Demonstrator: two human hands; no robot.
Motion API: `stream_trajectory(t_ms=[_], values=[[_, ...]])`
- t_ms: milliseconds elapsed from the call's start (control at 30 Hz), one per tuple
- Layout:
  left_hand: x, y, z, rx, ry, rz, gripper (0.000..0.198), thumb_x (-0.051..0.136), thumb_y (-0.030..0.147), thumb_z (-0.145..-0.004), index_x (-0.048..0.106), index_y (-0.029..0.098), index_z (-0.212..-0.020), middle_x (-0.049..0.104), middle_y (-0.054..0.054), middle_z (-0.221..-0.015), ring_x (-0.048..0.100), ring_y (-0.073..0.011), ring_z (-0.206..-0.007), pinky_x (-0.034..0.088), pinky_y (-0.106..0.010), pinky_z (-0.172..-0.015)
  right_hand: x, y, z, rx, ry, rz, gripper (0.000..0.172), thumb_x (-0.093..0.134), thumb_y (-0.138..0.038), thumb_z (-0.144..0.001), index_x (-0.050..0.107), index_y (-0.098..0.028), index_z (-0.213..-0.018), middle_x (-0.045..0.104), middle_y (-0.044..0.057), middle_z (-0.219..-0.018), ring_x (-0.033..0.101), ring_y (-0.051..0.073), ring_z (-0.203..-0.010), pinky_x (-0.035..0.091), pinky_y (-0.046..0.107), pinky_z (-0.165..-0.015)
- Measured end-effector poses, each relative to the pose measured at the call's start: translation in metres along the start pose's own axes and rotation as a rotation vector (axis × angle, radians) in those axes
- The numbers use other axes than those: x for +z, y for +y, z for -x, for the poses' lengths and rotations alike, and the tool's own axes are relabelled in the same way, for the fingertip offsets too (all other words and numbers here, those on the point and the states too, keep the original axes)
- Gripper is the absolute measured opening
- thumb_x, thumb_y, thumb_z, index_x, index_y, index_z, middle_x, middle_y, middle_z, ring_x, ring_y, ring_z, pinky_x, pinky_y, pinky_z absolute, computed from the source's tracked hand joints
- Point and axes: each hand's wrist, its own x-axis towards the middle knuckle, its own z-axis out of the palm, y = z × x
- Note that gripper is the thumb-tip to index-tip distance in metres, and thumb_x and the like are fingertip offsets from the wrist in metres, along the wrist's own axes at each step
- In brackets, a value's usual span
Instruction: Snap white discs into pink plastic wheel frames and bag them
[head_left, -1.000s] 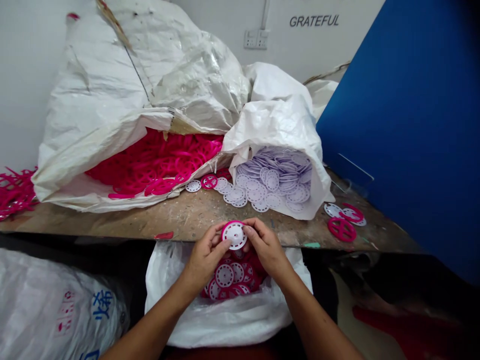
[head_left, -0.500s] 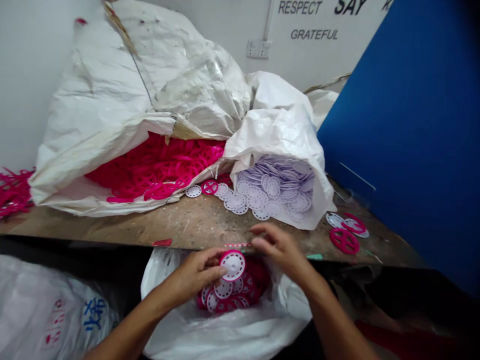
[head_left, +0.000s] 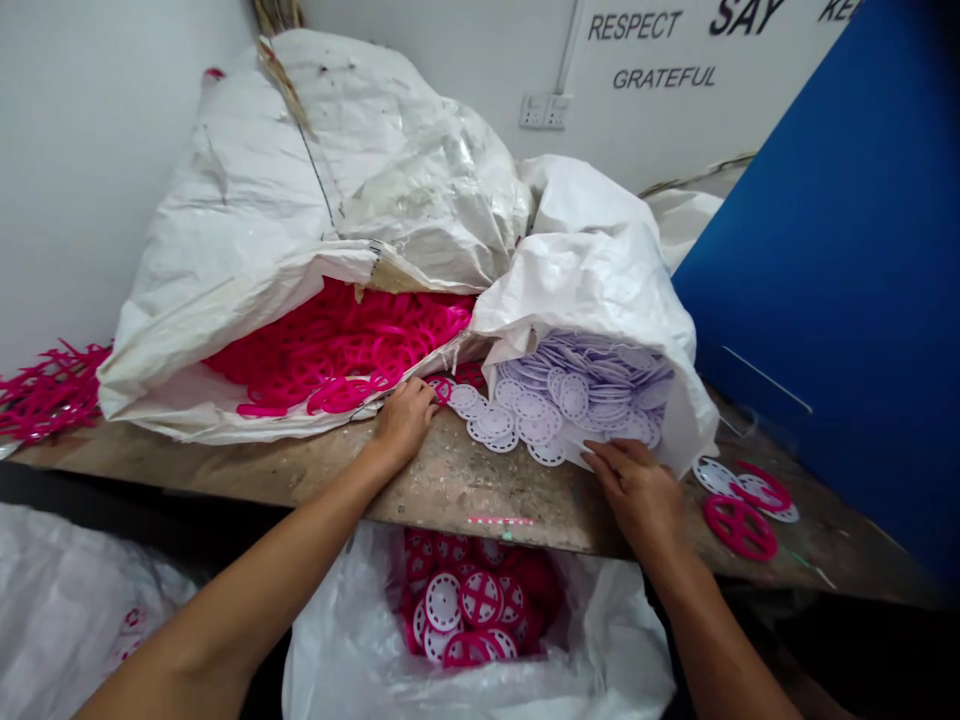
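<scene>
My left hand rests on the worktop, fingers curled together beside a pink spoked wheel. Whatever lies under its fingertips is hidden. At the mouth of the white woven sack, my right hand has its fingertips drawn close at the sack's lower lip, by the pale lilac slotted discs. A disc or the lip may be between them; I cannot make out which. Several discs spill onto the worktop. Below, an open plastic bag holds pink wheels with white discs.
A larger white sack lies open with pink wheels inside. Pink pieces are heaped at far left. More wheels and discs lie on the worktop at right, beside a blue panel. Another bag stands lower left.
Both hands have left the lower bag. My left hand, which held a pink wheel with a white disc, has moved up to the worktop; my right hand has moved to the disc sack.
</scene>
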Motion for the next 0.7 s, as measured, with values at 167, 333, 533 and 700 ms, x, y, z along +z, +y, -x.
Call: stream_trajectory(t_ms=[167,333,533,700], values=[[0.001,0.037,0.054,-0.173,-0.114,0.362,0.016,0.051,0.031,-0.085,0.057,0.016,-0.088,0.063,-0.005,-0.089,0.060,-0.0173,-0.082,0.049,-0.033,-0.079,-0.011,-0.051,0.017,0.156,0.098,-0.553,0.028,0.052,-0.040,-0.086,0.063,-0.021,-0.104,0.063,0.006,-0.085,0.059,0.020,-0.077,0.047,0.032,-0.071],[0.011,0.079,0.108,-0.608,-0.261,1.156,0.026,0.064,0.034,-0.079,0.055,0.019,-0.098,0.065,-0.003,-0.097,0.063,-0.0143,-0.085,0.052,-0.030,-0.081,0.002,-0.096,0.034,0.095,-0.075,-0.842,0.030,0.057,-0.032,-0.084,0.063,-0.024,-0.111,0.061,0.004,-0.091,0.058,0.016,-0.076,0.048,0.028,-0.067],[0.010,0.085,0.122,-0.364,-0.255,0.828,0.027,0.054,0.034,-0.086,0.059,0.019,-0.107,0.068,-0.004,-0.098,0.063,-0.0181,-0.087,0.049,-0.028,-0.077,-0.003,-0.104,0.045,-0.039,-0.163,-0.774,0.026,0.051,-0.028,-0.087,0.068,-0.026,-0.106,0.063,0.005,-0.097,0.060,0.018,-0.089,0.047,0.030,-0.079],[0.007,0.088,0.124,-0.201,-0.154,0.544,0.022,0.053,0.031,-0.086,0.066,0.020,-0.099,0.068,-0.004,-0.101,0.060,-0.0196,-0.097,0.044,-0.026,-0.086,-0.002,-0.106,0.047,0.061,-0.298,-0.916,0.023,0.049,-0.030,-0.088,0.066,-0.022,-0.101,0.066,0.002,-0.086,0.060,0.017,-0.079,0.046,0.026,-0.069]])
